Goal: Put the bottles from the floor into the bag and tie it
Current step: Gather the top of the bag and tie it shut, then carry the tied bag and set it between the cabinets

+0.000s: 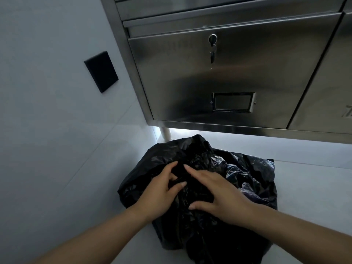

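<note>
Both grips are on the crumpled black plastic bag [200,187]: the left hand [160,195] pinches a fold of the film between thumb and fingers near the bag's gathered top, and the right hand [219,195] lies spread over the plastic just beside it, thumb and fingers apart, pressing rather than clamping. The fingertips of the two hands nearly meet over a dark twisted ridge of plastic.

The bag sits on the pale tiled floor [304,187], bulging and heavily creased, glossy where light catches its right side (its contents cannot be seen through the film). Its long axis runs from near the person, at the bottom of the view, away toward the brushed stainless steel cabinet [190,82], with the bunched upper end pointing at the cabinet's base.

A key [212,52] hangs from the lock in the cabinet door. A flat black rectangular plate [101,71] is fixed on the pale wall to the left.
</note>
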`<move>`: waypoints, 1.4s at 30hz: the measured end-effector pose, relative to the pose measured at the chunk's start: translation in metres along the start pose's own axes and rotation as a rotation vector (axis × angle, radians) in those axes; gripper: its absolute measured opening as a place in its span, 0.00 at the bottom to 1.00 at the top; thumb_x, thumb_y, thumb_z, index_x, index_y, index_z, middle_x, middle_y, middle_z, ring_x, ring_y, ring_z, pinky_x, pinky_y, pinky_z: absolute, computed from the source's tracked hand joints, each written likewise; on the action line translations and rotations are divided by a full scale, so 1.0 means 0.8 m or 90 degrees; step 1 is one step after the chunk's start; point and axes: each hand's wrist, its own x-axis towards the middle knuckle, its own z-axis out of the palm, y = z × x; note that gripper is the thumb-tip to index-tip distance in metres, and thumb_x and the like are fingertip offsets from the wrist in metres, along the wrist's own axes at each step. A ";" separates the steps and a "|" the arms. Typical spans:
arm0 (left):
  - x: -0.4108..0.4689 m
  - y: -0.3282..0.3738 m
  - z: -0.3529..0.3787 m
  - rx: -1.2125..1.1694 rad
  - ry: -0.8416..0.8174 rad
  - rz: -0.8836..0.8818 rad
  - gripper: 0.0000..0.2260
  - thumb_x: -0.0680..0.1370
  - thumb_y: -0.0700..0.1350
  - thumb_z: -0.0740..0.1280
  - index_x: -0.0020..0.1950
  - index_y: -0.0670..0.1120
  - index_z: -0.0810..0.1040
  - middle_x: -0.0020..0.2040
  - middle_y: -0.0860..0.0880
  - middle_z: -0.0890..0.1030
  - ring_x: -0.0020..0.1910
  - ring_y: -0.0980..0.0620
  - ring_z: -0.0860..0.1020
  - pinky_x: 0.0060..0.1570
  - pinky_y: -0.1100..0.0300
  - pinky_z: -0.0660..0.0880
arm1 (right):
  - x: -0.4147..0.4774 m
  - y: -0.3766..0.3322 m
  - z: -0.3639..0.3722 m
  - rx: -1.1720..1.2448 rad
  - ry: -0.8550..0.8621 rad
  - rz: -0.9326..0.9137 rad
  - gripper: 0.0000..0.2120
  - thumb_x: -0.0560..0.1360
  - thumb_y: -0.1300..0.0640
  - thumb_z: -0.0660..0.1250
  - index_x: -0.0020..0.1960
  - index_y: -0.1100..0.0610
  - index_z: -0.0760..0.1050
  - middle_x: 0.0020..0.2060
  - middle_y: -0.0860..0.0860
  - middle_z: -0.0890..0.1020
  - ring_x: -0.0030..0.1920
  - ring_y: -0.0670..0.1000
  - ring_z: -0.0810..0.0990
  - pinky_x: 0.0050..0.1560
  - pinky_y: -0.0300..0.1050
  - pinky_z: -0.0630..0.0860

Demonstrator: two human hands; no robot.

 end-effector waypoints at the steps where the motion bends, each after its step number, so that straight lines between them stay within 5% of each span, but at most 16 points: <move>1: -0.003 -0.003 -0.002 -0.025 0.000 -0.025 0.27 0.75 0.49 0.68 0.71 0.52 0.62 0.43 0.56 0.77 0.46 0.62 0.77 0.52 0.67 0.71 | 0.006 -0.005 0.009 -0.003 -0.008 -0.014 0.40 0.69 0.37 0.66 0.72 0.34 0.45 0.67 0.40 0.67 0.63 0.43 0.65 0.65 0.29 0.57; 4: -0.005 -0.011 -0.010 -0.124 -0.007 -0.094 0.28 0.74 0.45 0.69 0.71 0.48 0.61 0.45 0.54 0.80 0.48 0.59 0.78 0.59 0.60 0.72 | 0.020 -0.016 0.033 0.027 0.030 -0.015 0.34 0.68 0.39 0.68 0.71 0.40 0.61 0.61 0.43 0.73 0.60 0.43 0.70 0.58 0.23 0.56; 8: 0.000 -0.012 -0.020 -0.202 -0.068 -0.115 0.24 0.73 0.43 0.71 0.67 0.49 0.67 0.52 0.55 0.81 0.52 0.58 0.80 0.62 0.58 0.73 | 0.030 -0.012 0.036 0.063 0.139 0.034 0.17 0.67 0.42 0.72 0.54 0.44 0.76 0.48 0.41 0.81 0.50 0.39 0.76 0.49 0.28 0.67; 14: 0.018 -0.008 -0.025 0.113 -0.057 0.161 0.18 0.73 0.54 0.69 0.63 0.60 0.73 0.56 0.64 0.74 0.58 0.70 0.71 0.58 0.76 0.65 | 0.023 0.019 0.000 0.106 0.258 0.132 0.09 0.66 0.47 0.74 0.45 0.45 0.78 0.40 0.39 0.81 0.44 0.37 0.77 0.43 0.28 0.68; 20: 0.020 -0.005 0.001 0.005 -0.036 0.070 0.14 0.73 0.50 0.70 0.56 0.61 0.77 0.46 0.61 0.79 0.41 0.64 0.78 0.43 0.75 0.71 | 0.009 0.028 -0.007 0.100 0.269 0.119 0.13 0.67 0.49 0.74 0.50 0.45 0.76 0.45 0.36 0.78 0.49 0.35 0.75 0.48 0.26 0.67; 25: 0.017 0.005 0.015 -0.088 -0.019 -0.009 0.09 0.72 0.45 0.72 0.46 0.58 0.79 0.44 0.55 0.83 0.36 0.59 0.81 0.42 0.69 0.75 | 0.005 0.023 0.013 0.152 0.145 0.094 0.35 0.65 0.34 0.66 0.68 0.45 0.63 0.59 0.31 0.66 0.60 0.25 0.62 0.57 0.20 0.58; 28: 0.012 0.012 0.019 -0.156 -0.048 -0.031 0.08 0.72 0.42 0.72 0.44 0.56 0.81 0.40 0.54 0.82 0.36 0.59 0.81 0.42 0.70 0.76 | 0.009 0.019 0.020 0.177 0.089 0.066 0.44 0.61 0.32 0.68 0.72 0.46 0.59 0.65 0.35 0.66 0.65 0.30 0.63 0.63 0.26 0.59; 34: 0.011 0.003 0.006 -0.242 -0.084 -0.017 0.06 0.72 0.47 0.71 0.47 0.54 0.84 0.42 0.54 0.86 0.44 0.59 0.83 0.45 0.70 0.75 | 0.011 0.028 0.023 0.212 0.126 0.115 0.22 0.62 0.45 0.77 0.54 0.47 0.78 0.46 0.40 0.83 0.48 0.36 0.79 0.51 0.32 0.73; 38: 0.014 -0.008 -0.025 0.001 -0.006 0.118 0.12 0.74 0.59 0.65 0.54 0.58 0.80 0.51 0.64 0.81 0.53 0.67 0.77 0.54 0.76 0.69 | -0.008 0.034 -0.003 0.219 0.150 0.176 0.19 0.62 0.47 0.78 0.50 0.40 0.77 0.44 0.32 0.81 0.47 0.32 0.78 0.46 0.23 0.69; 42: -0.008 0.019 -0.040 0.217 -0.131 0.195 0.20 0.77 0.58 0.57 0.65 0.52 0.75 0.65 0.52 0.75 0.65 0.56 0.72 0.67 0.62 0.66 | -0.039 -0.003 -0.039 0.197 0.130 0.252 0.20 0.63 0.45 0.76 0.52 0.37 0.74 0.47 0.30 0.77 0.51 0.29 0.75 0.50 0.22 0.68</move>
